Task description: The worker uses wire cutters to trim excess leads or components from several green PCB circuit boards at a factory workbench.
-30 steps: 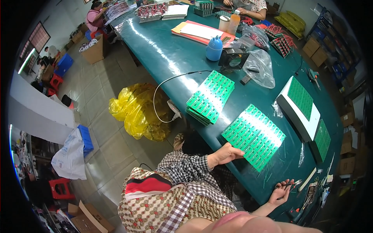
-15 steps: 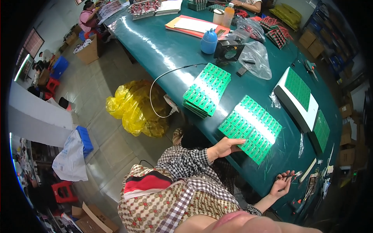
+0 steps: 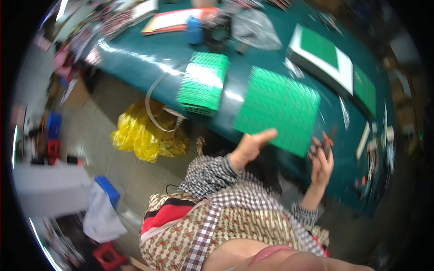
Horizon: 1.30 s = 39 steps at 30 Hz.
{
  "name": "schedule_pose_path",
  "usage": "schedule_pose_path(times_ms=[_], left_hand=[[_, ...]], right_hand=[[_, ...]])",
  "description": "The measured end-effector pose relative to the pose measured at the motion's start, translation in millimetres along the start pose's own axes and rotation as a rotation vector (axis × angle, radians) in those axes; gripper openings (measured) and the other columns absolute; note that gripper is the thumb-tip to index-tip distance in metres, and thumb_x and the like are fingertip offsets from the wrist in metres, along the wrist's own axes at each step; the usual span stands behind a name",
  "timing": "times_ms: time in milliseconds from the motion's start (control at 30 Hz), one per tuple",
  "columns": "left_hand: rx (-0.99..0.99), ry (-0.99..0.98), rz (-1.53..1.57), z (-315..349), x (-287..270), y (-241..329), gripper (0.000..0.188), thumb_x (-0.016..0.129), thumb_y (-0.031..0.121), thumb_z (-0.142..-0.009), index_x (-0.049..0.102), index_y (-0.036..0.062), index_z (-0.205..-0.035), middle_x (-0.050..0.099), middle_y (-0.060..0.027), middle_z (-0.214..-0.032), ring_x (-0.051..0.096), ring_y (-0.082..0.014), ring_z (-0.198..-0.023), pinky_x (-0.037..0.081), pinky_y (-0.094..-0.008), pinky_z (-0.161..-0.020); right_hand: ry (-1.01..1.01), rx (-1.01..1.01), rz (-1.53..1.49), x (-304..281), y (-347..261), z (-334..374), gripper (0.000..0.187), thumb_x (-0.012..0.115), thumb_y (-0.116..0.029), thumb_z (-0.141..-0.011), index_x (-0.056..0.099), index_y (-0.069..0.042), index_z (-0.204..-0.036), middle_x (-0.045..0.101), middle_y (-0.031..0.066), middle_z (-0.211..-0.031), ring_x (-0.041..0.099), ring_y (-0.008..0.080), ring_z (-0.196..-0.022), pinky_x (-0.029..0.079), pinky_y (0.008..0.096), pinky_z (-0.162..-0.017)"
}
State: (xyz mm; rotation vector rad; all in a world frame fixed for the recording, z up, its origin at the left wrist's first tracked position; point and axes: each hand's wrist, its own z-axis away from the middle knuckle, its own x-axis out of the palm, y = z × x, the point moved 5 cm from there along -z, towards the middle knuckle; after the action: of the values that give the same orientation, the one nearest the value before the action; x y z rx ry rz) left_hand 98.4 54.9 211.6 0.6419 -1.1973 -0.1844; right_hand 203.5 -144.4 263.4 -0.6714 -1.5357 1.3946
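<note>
A green circuit board panel (image 3: 280, 108) with rows of small units lies tilted near the table's front edge. My left hand (image 3: 253, 147) grips its near edge, thumb on top and the fingers hidden beneath. My right hand (image 3: 322, 162) is raised beside the panel's near right corner, its fingers bent round a thin dark tool that motion blur leaves unclear. Left of the panel sits a stack of similar green panels (image 3: 203, 81).
A white box (image 3: 312, 58) with a green panel on top stands at the back right, another green stack (image 3: 364, 92) beside it. Farther back are a fan (image 3: 219, 29), a blue container (image 3: 194, 30) and a clear plastic bag (image 3: 257, 29). A yellow bag (image 3: 147, 131) rests on the floor.
The whole view has shifted and blurred. My right hand has come up from the table's near right side to the panel's corner. My left hand still holds the panel, which now looks larger.
</note>
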Motion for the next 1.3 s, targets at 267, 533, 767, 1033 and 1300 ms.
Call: schedule_pose_path(times_ms=[267,533,767,1033,1300], left_hand=[[0.131,0.01,-0.056,-3.9,10.4,28.0,0.032,0.056,-0.001,-0.083,0.05,0.001,-0.114,0.06,-0.0124,-0.105,0.062,-0.0225,-0.09,0.054,-0.0348,-0.076],[0.137,0.047,-0.076,1.5,-1.1,22.1,0.033,0.055,-0.002,-0.083,0.049,-0.0005,-0.115,0.06,-0.013,-0.105,0.062,-0.022,-0.091,0.055,-0.0335,-0.076],[0.158,0.07,-0.09,-0.5,-1.1,18.5,0.034,0.055,-0.002,-0.083,0.048,-0.0008,-0.116,0.059,-0.0133,-0.105,0.061,-0.0224,-0.093,0.054,-0.0343,-0.078],[0.12,0.089,-0.092,-2.5,-6.4,16.3,0.035,0.055,-0.002,-0.082,0.048,-0.0007,-0.117,0.059,-0.0127,-0.107,0.061,-0.0228,-0.093,0.053,-0.036,-0.08],[0.133,0.106,-0.091,-4.2,-1.8,17.8,0.031,0.056,-0.002,-0.082,0.05,0.0014,-0.112,0.06,-0.0109,-0.101,0.062,-0.0197,-0.088,0.054,-0.0311,-0.071]], right_hand=[[-0.221,0.101,0.279,39.2,7.4,20.8,0.058,0.062,-0.016,-0.082,0.038,0.006,-0.131,0.057,0.0125,-0.111,0.055,0.0153,-0.097,0.044,0.028,-0.084],[-0.2,0.171,0.262,26.5,13.9,33.0,0.055,0.06,-0.018,-0.084,0.04,0.003,-0.131,0.061,0.011,-0.104,0.056,0.0095,-0.083,0.046,0.0229,-0.071],[-0.224,0.272,0.215,23.3,26.0,37.9,0.053,0.059,-0.022,-0.085,0.042,0.0,-0.13,0.061,0.0092,-0.1,0.055,0.0087,-0.078,0.045,0.0218,-0.067],[-0.251,0.295,0.222,24.9,28.8,35.2,0.051,0.058,-0.023,-0.085,0.044,-0.001,-0.129,0.062,0.0066,-0.094,0.052,0.0078,-0.073,0.043,0.0213,-0.062],[-0.242,0.303,0.229,24.5,30.2,33.1,0.052,0.056,-0.019,-0.083,0.043,0.004,-0.128,0.061,0.0083,-0.09,0.052,0.0075,-0.068,0.043,0.0218,-0.057]])
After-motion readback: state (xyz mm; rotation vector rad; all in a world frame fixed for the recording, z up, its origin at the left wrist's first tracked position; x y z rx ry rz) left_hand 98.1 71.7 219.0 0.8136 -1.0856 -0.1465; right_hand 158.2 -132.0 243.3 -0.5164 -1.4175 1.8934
